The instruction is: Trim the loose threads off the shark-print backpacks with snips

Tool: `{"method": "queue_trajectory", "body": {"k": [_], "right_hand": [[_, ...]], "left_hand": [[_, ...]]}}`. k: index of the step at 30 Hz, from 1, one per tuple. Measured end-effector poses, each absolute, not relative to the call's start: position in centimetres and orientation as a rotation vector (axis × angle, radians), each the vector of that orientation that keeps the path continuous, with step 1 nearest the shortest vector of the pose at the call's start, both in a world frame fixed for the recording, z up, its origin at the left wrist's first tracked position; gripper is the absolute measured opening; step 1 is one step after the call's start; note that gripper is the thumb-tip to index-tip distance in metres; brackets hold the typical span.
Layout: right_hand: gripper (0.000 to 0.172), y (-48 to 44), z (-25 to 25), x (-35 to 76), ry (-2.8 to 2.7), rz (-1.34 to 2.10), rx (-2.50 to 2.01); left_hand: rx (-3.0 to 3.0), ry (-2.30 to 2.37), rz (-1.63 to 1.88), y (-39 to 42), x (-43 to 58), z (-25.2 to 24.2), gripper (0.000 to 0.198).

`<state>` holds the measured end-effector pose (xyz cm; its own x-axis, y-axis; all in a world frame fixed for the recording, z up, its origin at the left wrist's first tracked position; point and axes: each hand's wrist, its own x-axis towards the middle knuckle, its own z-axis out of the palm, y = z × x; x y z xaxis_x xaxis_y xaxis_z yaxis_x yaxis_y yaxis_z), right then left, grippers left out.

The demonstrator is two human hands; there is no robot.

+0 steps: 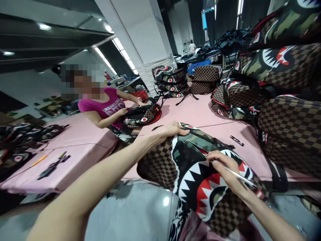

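A backpack (pixel 163 164) with brown checks, camouflage and a shark-mouth print lies in front of me, partly over the table edge. My left hand (pixel 176 129) is closed on its upper edge beside a red-and-white eye patch. Across the camouflage part runs a zipper (pixel 197 148), slightly parted, with red showing inside. My right hand (pixel 223 164) is closed at the zipper's lower end, with a slim silver tool (pixel 242 178) held in it and pointing back along the wrist. The tool's tip is too small to make out.
Thread snips (pixel 237 140) lie on the pink-covered table (pixel 185 112). Backpacks (pixel 291 117) are stacked high at right, with more piles (pixel 170 80) behind. Across from me a person in a magenta shirt (pixel 107 103) handles another backpack (pixel 150 115). An orange-handled tool (pixel 40 160) lies at left.
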<state>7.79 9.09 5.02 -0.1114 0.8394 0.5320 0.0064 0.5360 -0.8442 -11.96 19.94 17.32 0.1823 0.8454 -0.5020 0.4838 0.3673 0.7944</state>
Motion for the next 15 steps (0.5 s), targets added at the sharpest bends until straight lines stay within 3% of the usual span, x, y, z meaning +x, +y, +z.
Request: {"method": "queue_trajectory", "body": {"k": [6,11,15], "right_hand": [[0.014,6.0,4.8,4.7,-1.33,0.913,-0.959],[0.005,4.1,5.4,1.5,-1.456,0.618,-0.971],[0.009,3.5,5.9,0.2,-1.578,0.432,-0.852]], "left_hand": [[0.927,1.34,0.55,12.4,-15.7,11.6,0.038],[0.751,1.311,0.645,9.6,-17.3,10.1,0.032],[0.685,1.269,0.683,8.7,-17.0,10.7,0.024]]}}
